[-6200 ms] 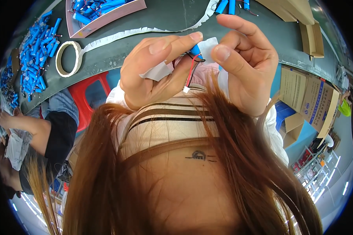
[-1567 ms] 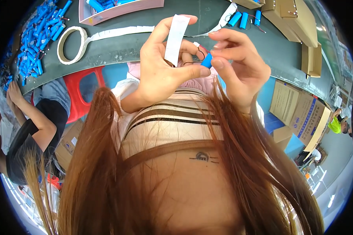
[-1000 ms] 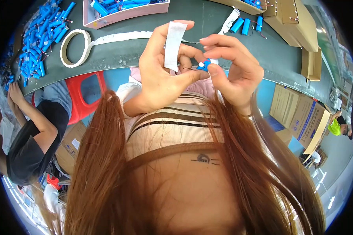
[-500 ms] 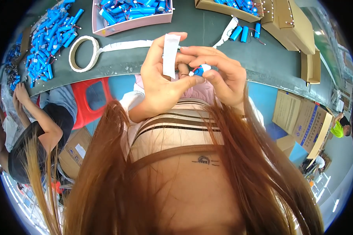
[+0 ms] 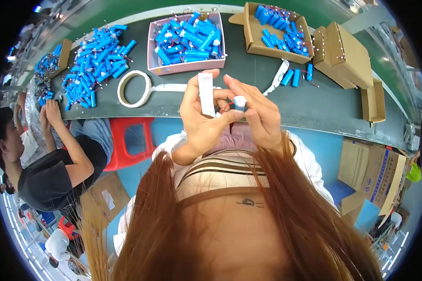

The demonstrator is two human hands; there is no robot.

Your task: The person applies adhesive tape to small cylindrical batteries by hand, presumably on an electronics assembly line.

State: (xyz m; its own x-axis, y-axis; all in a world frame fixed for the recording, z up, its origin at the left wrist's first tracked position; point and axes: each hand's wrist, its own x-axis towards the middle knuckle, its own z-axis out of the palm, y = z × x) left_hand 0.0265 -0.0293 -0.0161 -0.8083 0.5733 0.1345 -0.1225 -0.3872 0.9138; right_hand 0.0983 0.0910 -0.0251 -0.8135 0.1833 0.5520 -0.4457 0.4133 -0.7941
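Observation:
A blue cylindrical battery cell (image 5: 239, 107) with a white end and a red wire is between my hands, in front of my chest. My left hand (image 5: 202, 122) pinches it low with the thumb. A short strip of white tape (image 5: 207, 93) hangs along that hand's raised fingers. My right hand (image 5: 262, 117) closes on the cell from the other side, thumb bent beside it and fingers reaching past. Behind my hands, a length of tape (image 5: 171, 87) runs out from a white tape roll (image 5: 121, 89) lying on the dark table.
Loose blue cells (image 5: 96, 61) are heaped at the left. A pink box (image 5: 187, 68) and a cardboard box (image 5: 279, 54) hold more cells. Several cells (image 5: 296, 78) lie beside another tape strip (image 5: 278, 77). Tape-dotted cartons (image 5: 347, 58) stand right. A seated co-worker (image 5: 61, 164) is at left.
The view has shifted, showing more of the table's far side. The cell has turned so its white end faces up, and my right fingers have straightened somewhat.

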